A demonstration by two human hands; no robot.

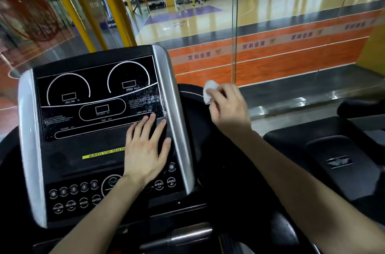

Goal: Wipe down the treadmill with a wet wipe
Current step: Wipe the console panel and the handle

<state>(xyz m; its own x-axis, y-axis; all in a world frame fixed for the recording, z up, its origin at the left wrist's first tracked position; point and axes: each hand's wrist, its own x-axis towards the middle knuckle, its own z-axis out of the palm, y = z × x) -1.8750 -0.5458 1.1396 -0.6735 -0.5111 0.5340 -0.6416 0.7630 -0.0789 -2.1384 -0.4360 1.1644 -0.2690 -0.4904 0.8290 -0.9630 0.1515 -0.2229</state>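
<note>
The treadmill console [87,120] fills the lower left, a black panel with dial outlines and buttons between two silver side strips. My left hand [145,147] lies flat on the panel's right half, fingers straight and spread. Just right of the console, my right hand [227,106] grips a crumpled white wet wipe [209,91] and holds it against the black curved rail [191,97] behind the console's right silver strip.
A glass wall [235,24] stands directly in front, with a basketball court and orange floor beyond. Yellow posts [68,6] rise at the upper left. A neighbouring black machine [333,160] sits at the right. The silver handlebar [187,235] runs below the console.
</note>
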